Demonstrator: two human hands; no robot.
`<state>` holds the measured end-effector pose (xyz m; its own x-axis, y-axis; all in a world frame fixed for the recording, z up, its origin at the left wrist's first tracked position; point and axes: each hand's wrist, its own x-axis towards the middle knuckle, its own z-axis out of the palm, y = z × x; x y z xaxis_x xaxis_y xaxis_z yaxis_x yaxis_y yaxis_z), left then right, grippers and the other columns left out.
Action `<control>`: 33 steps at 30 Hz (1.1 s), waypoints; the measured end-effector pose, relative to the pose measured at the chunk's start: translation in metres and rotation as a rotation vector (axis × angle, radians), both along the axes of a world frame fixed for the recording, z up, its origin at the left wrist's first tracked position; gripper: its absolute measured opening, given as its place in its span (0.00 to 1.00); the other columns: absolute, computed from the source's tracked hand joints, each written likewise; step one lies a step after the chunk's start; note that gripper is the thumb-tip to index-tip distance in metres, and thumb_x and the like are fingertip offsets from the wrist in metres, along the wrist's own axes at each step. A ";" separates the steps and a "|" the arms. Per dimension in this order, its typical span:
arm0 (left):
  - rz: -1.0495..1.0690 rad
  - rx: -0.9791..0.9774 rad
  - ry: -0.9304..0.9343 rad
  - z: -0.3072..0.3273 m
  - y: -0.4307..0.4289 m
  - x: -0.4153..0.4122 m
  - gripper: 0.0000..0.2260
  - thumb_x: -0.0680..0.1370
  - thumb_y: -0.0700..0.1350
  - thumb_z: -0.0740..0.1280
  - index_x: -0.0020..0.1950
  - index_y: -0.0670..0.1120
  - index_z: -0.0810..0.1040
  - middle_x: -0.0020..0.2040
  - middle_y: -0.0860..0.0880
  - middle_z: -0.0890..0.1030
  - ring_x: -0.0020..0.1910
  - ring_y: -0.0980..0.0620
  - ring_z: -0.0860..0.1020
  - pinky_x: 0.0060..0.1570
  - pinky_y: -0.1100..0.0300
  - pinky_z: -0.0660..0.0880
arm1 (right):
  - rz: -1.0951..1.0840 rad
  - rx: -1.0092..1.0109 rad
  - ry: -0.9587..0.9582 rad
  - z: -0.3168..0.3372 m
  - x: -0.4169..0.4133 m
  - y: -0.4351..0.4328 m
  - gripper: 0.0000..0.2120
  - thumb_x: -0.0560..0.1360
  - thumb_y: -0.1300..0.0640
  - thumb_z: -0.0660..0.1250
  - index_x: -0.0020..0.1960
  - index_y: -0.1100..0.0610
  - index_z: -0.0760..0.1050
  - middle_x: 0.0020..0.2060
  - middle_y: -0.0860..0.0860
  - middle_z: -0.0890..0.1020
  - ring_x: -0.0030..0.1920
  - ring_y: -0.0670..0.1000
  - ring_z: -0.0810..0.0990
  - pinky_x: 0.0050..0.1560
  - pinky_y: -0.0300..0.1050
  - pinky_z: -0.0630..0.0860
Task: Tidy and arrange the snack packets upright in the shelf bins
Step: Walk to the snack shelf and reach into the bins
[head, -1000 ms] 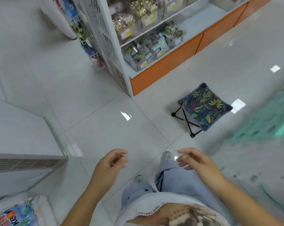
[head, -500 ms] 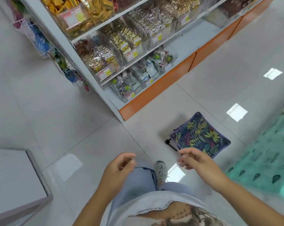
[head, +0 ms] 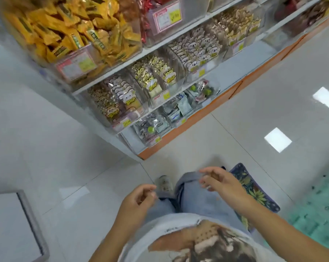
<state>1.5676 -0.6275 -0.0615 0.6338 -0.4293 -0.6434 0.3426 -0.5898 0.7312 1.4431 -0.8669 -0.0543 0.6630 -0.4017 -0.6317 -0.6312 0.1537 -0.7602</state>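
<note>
A white shelf unit carries clear bins of snack packets. A top bin holds loose yellow packets. The middle row has upright cartoon-faced packets and more of them further right. The lowest bins hold jumbled silvery packets and white ones. My left hand hangs low over my legs with fingers loosely curled, holding nothing. My right hand is beside it, fingers relaxed and empty. Both hands are well below and short of the bins.
A folding stool with a leaf-print seat stands right behind my right hand. An orange plinth runs under the shelf. A grey-edged white cabinet top sits at the lower left. A teal patterned surface lies at the right.
The view has swung up and toward the shelf, so the bins fill the top of the frame. Both hands stayed low and empty, and the stool slid under my right hand.
</note>
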 end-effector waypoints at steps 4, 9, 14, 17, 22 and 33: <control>-0.070 -0.015 -0.009 0.010 -0.050 0.053 0.07 0.80 0.44 0.67 0.53 0.56 0.80 0.44 0.57 0.83 0.45 0.57 0.82 0.52 0.56 0.78 | -0.084 -0.002 -0.016 0.011 0.022 -0.035 0.08 0.79 0.61 0.64 0.54 0.52 0.79 0.42 0.52 0.84 0.45 0.52 0.83 0.50 0.47 0.78; -0.107 -0.067 -0.048 0.013 -0.121 0.103 0.08 0.80 0.44 0.66 0.54 0.57 0.80 0.44 0.55 0.84 0.45 0.57 0.82 0.51 0.56 0.78 | -0.137 0.008 -0.007 0.009 0.047 -0.092 0.08 0.79 0.62 0.64 0.54 0.52 0.79 0.42 0.52 0.85 0.45 0.53 0.83 0.48 0.45 0.78; -0.025 -0.065 -0.041 0.005 -0.182 0.125 0.07 0.81 0.44 0.65 0.54 0.55 0.80 0.44 0.54 0.84 0.44 0.57 0.81 0.48 0.60 0.77 | -0.075 0.017 0.014 0.003 0.086 -0.164 0.08 0.79 0.66 0.62 0.54 0.57 0.77 0.42 0.55 0.85 0.40 0.50 0.82 0.44 0.41 0.77; 0.074 -0.042 -0.032 -0.009 -0.224 0.126 0.07 0.81 0.43 0.65 0.54 0.53 0.80 0.44 0.52 0.83 0.43 0.57 0.81 0.46 0.64 0.74 | 0.018 0.052 0.032 -0.003 0.116 -0.224 0.09 0.79 0.67 0.62 0.53 0.58 0.77 0.42 0.57 0.84 0.41 0.53 0.81 0.41 0.39 0.77; 0.365 0.016 -0.005 -0.043 -0.288 0.106 0.06 0.81 0.43 0.65 0.53 0.53 0.80 0.42 0.54 0.83 0.41 0.55 0.81 0.45 0.61 0.75 | 0.366 0.012 0.071 -0.026 0.162 -0.320 0.08 0.78 0.64 0.63 0.52 0.55 0.79 0.41 0.55 0.84 0.42 0.51 0.82 0.49 0.51 0.77; 0.387 0.184 -0.135 -0.192 -0.291 0.115 0.04 0.79 0.50 0.66 0.50 0.59 0.79 0.45 0.56 0.83 0.43 0.64 0.80 0.45 0.68 0.75 | 0.774 -0.230 -0.002 -0.182 0.264 -0.310 0.09 0.80 0.58 0.62 0.56 0.51 0.77 0.45 0.50 0.83 0.46 0.46 0.81 0.52 0.37 0.74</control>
<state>1.6830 -0.9186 -0.2533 0.8086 -0.0304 -0.5876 0.4724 -0.5617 0.6792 1.7072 -1.1768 -0.2359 0.8073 0.0519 -0.5878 -0.4935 -0.4868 -0.7207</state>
